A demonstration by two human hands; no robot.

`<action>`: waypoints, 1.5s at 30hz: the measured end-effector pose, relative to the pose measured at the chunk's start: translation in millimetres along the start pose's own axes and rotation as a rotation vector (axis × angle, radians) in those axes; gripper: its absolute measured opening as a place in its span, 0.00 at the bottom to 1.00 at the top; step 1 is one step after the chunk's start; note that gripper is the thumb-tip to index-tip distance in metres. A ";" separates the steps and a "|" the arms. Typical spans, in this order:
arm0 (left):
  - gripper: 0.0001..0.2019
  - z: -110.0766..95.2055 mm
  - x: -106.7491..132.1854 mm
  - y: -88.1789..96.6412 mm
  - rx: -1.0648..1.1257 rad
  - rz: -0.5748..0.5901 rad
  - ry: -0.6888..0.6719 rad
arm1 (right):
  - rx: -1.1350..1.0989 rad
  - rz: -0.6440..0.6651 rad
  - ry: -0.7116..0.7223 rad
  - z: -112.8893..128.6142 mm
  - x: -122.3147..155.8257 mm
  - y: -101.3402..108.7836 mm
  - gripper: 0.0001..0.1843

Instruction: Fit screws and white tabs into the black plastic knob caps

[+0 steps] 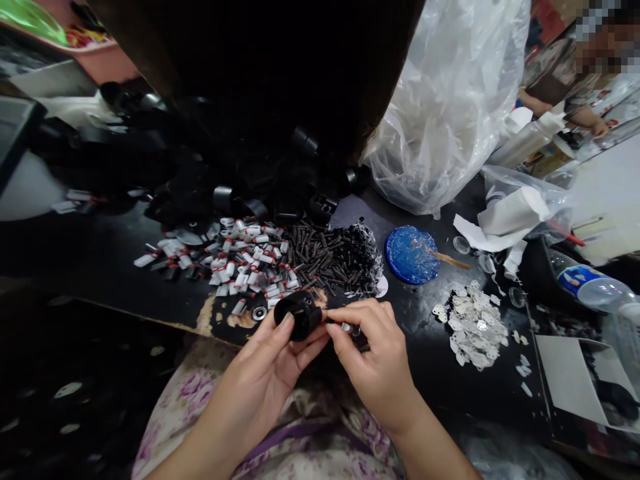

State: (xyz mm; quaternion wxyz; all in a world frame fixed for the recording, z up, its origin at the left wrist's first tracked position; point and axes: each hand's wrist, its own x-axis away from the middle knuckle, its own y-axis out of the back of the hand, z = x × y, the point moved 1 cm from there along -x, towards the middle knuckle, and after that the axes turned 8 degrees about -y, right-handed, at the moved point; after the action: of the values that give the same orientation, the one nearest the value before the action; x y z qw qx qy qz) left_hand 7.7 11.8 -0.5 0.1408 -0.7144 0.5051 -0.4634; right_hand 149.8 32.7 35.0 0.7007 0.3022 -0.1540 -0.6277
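Observation:
My left hand point(265, 373) is wrapped round a hollow black plastic cup-shaped part point(299, 319), its open end tilted toward me. Thumb and index finger of my right hand point(377, 357) pinch at the right side of that part. What they hold is mostly hidden; a small dark and silvery piece point(350, 328) shows by the fingers. Just beyond my hands lie a heap of white and grey plugs with red rings point(253, 257), a pile of dark springs point(317, 253) and a mound of small black pieces point(357, 257). A small ring point(259, 313) sits near my left fingers.
Blue grease on a round lid point(411, 255) has a wooden stick point(450, 261) in it. Flat whitish plates point(477, 327) are piled at right. A large clear plastic bag point(440, 113), a bottle point(595, 287) and an open white box point(575, 380) stand around. Another person point(560, 80) is at upper right.

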 end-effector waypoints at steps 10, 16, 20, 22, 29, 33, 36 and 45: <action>0.08 2.5 -0.2 0.9 0.026 -0.004 0.000 | 0.086 -0.067 0.091 -5.0 2.3 -2.5 0.07; 0.07 1.3 -1.0 5.1 -0.011 0.023 -0.046 | -0.013 -0.070 0.108 3.6 -2.8 0.6 0.06; 0.06 4.6 -1.6 7.4 -0.030 0.041 -0.041 | -0.021 -0.070 0.115 11.1 -8.1 -2.7 0.04; 0.06 5.8 -0.9 8.1 -0.042 0.052 -0.043 | -0.015 -0.072 0.111 11.7 -8.8 -3.9 0.04; 0.09 4.9 2.4 8.0 -0.091 0.065 -0.007 | -0.053 -0.047 0.118 9.6 -6.6 0.4 0.03; 0.11 0.0 3.3 6.2 -0.104 0.078 0.033 | -0.037 0.027 0.135 11.9 -9.0 5.3 0.02; 0.11 -1.6 3.9 6.4 -0.088 0.082 0.077 | 0.018 0.008 0.130 14.0 -9.8 8.7 0.01; 0.10 -1.4 -1.2 6.0 -0.144 0.084 0.071 | 0.155 0.068 0.112 12.5 -10.9 8.8 0.01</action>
State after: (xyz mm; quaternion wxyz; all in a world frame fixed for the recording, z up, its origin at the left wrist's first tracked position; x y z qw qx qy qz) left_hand 3.0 10.5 -4.4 0.0902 -0.6841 0.5712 -0.4445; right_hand 147.5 40.7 51.8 0.7039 0.3845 -0.1728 -0.5717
